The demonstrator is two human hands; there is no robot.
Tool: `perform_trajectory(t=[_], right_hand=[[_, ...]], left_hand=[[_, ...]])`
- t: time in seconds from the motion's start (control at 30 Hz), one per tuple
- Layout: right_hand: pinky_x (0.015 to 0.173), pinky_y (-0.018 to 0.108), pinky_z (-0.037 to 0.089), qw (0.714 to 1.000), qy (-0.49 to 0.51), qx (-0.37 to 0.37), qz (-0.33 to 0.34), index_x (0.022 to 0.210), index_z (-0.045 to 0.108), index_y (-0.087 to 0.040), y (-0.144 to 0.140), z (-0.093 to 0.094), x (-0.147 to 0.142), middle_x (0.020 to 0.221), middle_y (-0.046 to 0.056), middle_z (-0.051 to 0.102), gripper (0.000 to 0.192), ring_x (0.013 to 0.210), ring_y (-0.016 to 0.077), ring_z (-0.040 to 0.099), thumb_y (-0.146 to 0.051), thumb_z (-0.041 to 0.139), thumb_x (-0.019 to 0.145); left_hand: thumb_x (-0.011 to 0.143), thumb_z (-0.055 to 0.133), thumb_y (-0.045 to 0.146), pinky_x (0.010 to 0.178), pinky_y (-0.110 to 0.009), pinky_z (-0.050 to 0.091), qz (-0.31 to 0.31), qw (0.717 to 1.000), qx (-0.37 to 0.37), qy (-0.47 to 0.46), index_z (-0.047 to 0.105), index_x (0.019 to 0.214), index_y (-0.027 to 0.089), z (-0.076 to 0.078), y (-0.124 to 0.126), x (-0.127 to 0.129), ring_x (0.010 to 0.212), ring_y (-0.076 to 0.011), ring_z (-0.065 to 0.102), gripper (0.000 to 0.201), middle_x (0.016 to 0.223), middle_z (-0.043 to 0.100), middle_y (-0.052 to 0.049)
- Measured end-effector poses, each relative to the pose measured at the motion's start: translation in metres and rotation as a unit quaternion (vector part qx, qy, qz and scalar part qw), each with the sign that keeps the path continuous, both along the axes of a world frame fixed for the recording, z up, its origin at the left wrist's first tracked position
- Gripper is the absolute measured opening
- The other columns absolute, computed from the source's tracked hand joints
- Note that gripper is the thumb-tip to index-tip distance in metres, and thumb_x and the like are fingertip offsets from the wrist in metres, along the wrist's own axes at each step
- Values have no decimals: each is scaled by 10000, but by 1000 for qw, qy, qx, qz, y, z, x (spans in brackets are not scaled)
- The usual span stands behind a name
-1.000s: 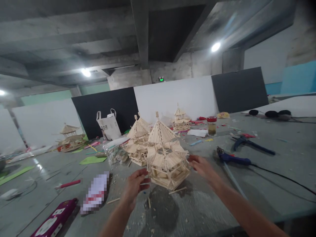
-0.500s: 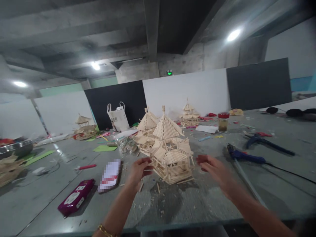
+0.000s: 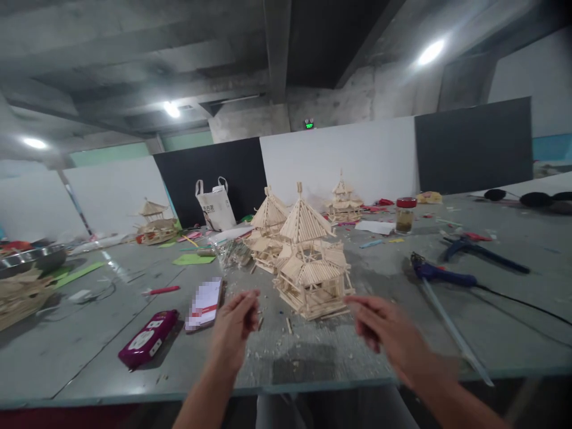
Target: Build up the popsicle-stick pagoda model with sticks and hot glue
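A pavilion model of thin pale wooden sticks (image 3: 313, 268), with a pointed upper roof and a wider lower roof, stands upright in front of me. My left hand (image 3: 236, 319) is off to its left, apart from it, with the fingers curled together; nothing shows in them. Over on the other side, my right hand (image 3: 379, 325) has its index finger stretched toward the model's lower right corner. The other fingers are bent and apart from it. Whether that fingertip touches the base, I cannot tell. A similar stick pavilion (image 3: 263, 238) is partly hidden behind the first.
Right of me lie a blue glue gun (image 3: 442, 274), its cord, and a clear glue stick (image 3: 458, 333). A purple pack (image 3: 149, 339) and a phone (image 3: 204, 304) lie at left. Farther back are a red-lidded jar (image 3: 406, 214), a paper bag (image 3: 214, 208) and more stick models.
Both hands have drawn back and lower from the pavilion's sides. The left fingers have curled in; the right index finger now points at the base. The view has tilted slightly down.
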State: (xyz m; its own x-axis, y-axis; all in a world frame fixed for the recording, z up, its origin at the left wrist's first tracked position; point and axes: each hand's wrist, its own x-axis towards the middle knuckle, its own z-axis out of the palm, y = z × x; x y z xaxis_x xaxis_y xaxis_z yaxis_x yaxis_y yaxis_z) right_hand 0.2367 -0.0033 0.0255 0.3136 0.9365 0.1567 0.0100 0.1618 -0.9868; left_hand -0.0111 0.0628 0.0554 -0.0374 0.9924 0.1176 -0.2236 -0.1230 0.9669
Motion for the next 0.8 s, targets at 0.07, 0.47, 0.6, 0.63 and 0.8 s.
perform_trajectory(t=[0.07,0.47,0.6,0.63,0.8], right_hand=[[346,213,266,996,40,-22,73,1098,576,-91,12,-9,-33,516,-13,541,607,373,100,386,-538,586,688],[381,187,268,988,76,-75,115,1178,443,-122,6,-37,-46,549,-51,522,569,420,87,402,-480,553,749],[403,186,269,985,75,-89,125,1157,447,-140,3,-46,-43,557,-55,512,529,441,81,390,-484,530,764],[409,187,276,985,76,-90,126,1147,450,-141,2,-48,-42,561,-54,512,522,450,81,392,-485,529,764],[408,202,294,986,60,-96,123,1126,440,-130,-3,-44,-38,540,-47,507,586,461,100,395,-525,559,710]], left_hand=[[621,737,368,358,-142,300,-18,1000,-9,17,665,835,116,-12,8,19,396,-22,420,338,563,543,61],[767,675,195,326,-148,282,-126,988,-32,89,571,1044,128,-30,34,56,373,-38,431,304,569,550,78],[857,597,216,343,-146,313,-121,988,-49,83,583,872,131,-35,38,60,400,-31,414,87,597,507,80],[863,590,225,352,-150,323,-117,989,-50,79,579,833,130,-37,38,61,404,-31,410,100,596,501,80],[833,609,227,363,-159,299,-117,991,-54,34,543,707,142,-29,28,67,399,-38,383,166,536,457,85]])
